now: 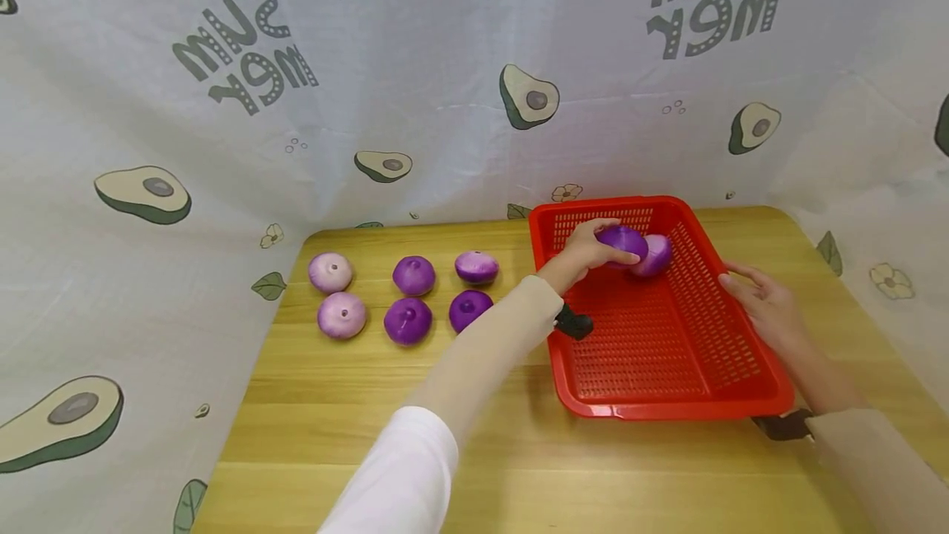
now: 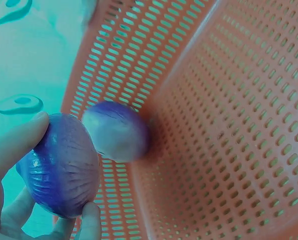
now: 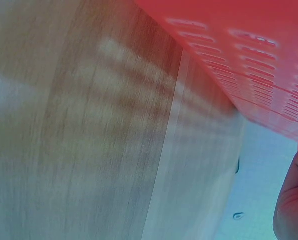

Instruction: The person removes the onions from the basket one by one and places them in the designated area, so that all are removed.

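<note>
My left hand (image 1: 588, 251) grips a purple onion (image 1: 621, 245) between thumb and fingers, inside the far part of a red plastic basket (image 1: 630, 412). Close up, the left wrist view has this same onion (image 2: 63, 165) in my curled fingers, apart from the basket's floor. Just beyond it lies a paler purple-and-white onion (image 1: 654, 255) against the basket wall, also seen as a whitish onion (image 2: 116, 131) in the left wrist view. On the basket's right rim, my right hand (image 1: 771, 307) holds the edge; only part of that hand (image 3: 294, 200) appears in the right wrist view.
On the wooden table (image 1: 311, 435) left of the basket lie several onions: two whitish ones (image 1: 342, 316) at the far left, and darker purple ones (image 1: 408, 320) nearer my left forearm. Behind the table hangs a pale curtain (image 1: 445, 64) printed with avocados.
</note>
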### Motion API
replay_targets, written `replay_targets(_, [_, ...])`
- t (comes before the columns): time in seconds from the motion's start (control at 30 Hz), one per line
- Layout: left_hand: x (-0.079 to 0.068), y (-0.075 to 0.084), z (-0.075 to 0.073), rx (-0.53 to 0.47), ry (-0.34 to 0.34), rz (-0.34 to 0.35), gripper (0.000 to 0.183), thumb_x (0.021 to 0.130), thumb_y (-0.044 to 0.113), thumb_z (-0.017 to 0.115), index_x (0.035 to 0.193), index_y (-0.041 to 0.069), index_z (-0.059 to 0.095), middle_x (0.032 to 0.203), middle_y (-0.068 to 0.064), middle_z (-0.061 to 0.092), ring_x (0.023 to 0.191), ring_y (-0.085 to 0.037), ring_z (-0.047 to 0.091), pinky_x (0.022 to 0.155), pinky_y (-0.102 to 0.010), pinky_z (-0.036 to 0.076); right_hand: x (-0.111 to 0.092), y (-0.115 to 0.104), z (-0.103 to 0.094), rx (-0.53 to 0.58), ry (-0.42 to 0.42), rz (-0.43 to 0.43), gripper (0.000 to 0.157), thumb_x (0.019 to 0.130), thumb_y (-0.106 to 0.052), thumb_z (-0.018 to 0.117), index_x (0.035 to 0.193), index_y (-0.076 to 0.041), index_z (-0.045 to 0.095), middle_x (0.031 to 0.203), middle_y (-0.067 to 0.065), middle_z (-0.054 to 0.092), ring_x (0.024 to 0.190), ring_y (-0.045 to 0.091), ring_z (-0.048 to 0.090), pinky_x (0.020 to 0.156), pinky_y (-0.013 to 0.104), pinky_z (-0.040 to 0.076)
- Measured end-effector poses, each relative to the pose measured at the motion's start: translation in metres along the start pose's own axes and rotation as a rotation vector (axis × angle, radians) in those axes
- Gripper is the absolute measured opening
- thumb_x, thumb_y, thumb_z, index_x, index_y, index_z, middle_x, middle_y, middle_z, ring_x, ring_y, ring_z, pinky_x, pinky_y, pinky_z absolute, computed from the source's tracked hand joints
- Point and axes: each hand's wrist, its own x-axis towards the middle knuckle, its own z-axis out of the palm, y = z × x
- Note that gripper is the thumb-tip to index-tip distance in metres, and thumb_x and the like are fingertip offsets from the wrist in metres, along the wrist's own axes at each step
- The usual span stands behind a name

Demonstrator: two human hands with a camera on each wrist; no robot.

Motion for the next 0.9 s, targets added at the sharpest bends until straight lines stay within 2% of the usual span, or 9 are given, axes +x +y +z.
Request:
replay_targets(0.13, [-0.006, 0.003, -0.006, -0.020, -0.040, 0.017, 0.059, 0.076, 0.013, 0.089, 0.129, 0.026, 0.067, 0.132, 0.001, 0.058, 0.115, -0.022, 0.057, 0.096, -0.040, 0.051, 0.000, -0.001, 0.001, 0.044, -0.008, 0.004, 0.029, 0.104, -0.012, 0.055, 0.116, -0.037, 0.063, 0.088, -0.012, 0.074, 0.068, 0.009, 0.070, 0.054, 0.025, 0.056])
replay_targets(0.47, [-0.017, 0.000, -0.027, -0.030, -0.114, 0.120, 0.062, 0.076, 0.012, 0.089, 0.133, 0.023, 0.065, 0.126, -0.001, 0.060, 0.110, -0.019, 0.056, 0.093, -0.036, 0.051, -0.001, -0.002, 0.001, -0.003, -0.011, 0.008, 0.026, 0.103, -0.015, 0.057, 0.116, -0.037, 0.060, 0.088, -0.013, 0.073, 0.069, 0.008, 0.070, 0.055, 0.025, 0.057])
replay_targets(0.7, [-0.024, -0.004, -0.051, -0.016, -0.165, 0.204, 0.068, 0.076, 0.015, 0.089, 0.138, 0.022, 0.062, 0.131, -0.003, 0.057, 0.112, -0.020, 0.055, 0.089, -0.035, 0.052, -0.001, -0.002, 0.002, -0.056, -0.006, 0.016, 0.026, 0.104, -0.017, 0.056, 0.116, -0.040, 0.058, 0.087, -0.014, 0.072, 0.069, 0.007, 0.069, 0.055, 0.024, 0.056])
replay_targets(0.77, [-0.025, -0.006, -0.059, -0.019, -0.179, 0.233, 0.068, 0.076, 0.016, 0.089, 0.138, 0.023, 0.061, 0.132, -0.002, 0.056, 0.113, -0.019, 0.055, 0.089, -0.035, 0.052, 0.000, -0.002, 0.002, -0.030, -0.004, 0.024, 0.026, 0.103, -0.016, 0.056, 0.116, -0.039, 0.059, 0.087, -0.014, 0.073, 0.069, 0.007, 0.069, 0.055, 0.024, 0.056])
replay_targets(0.9, [-0.032, -0.009, -0.075, -0.028, -0.205, 0.266, 0.067, 0.077, 0.016, 0.088, 0.138, 0.024, 0.061, 0.137, -0.003, 0.054, 0.119, -0.023, 0.054, 0.093, -0.037, 0.051, 0.000, -0.003, 0.003, -0.039, 0.001, 0.025, 0.027, 0.103, -0.016, 0.057, 0.117, -0.039, 0.059, 0.087, -0.014, 0.073, 0.068, 0.007, 0.070, 0.055, 0.025, 0.056])
